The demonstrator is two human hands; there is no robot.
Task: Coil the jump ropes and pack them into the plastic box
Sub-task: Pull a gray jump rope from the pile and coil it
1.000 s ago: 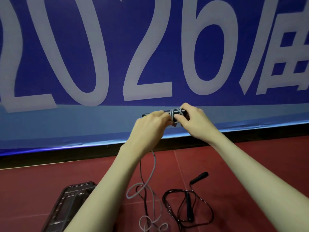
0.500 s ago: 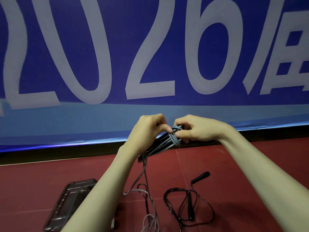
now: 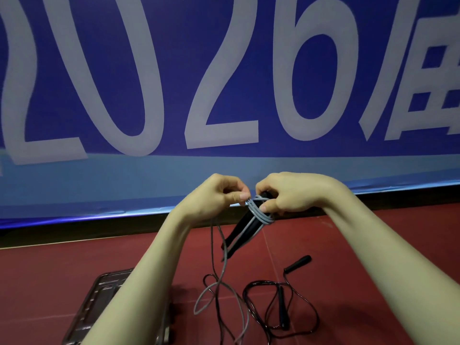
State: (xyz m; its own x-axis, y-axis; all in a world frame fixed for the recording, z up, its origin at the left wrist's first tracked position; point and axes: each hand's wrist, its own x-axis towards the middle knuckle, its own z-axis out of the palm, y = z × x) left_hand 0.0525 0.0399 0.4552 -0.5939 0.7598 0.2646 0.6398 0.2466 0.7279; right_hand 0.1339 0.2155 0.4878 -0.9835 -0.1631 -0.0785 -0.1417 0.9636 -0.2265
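Red floor (image 3: 348, 245); 2 ropes: grey rope (image 3: 261, 215) gripped by left hand (image 3: 214, 197) and right hand (image 3: 291, 195); black rope (image 3: 281, 307) loose; 1 box (image 3: 99, 302)

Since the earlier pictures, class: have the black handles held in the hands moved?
Yes. The handles have tipped from lying level along the banner's pale band to pointing down-left, their free ends now over the red floor.

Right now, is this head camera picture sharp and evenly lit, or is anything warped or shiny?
Head view: the banner bends with wide-angle distortion; a bright glare line runs along its bottom edge. Both hands, left hand and right hand, look sharp on the grey rope. The plastic box shows dull reflections.
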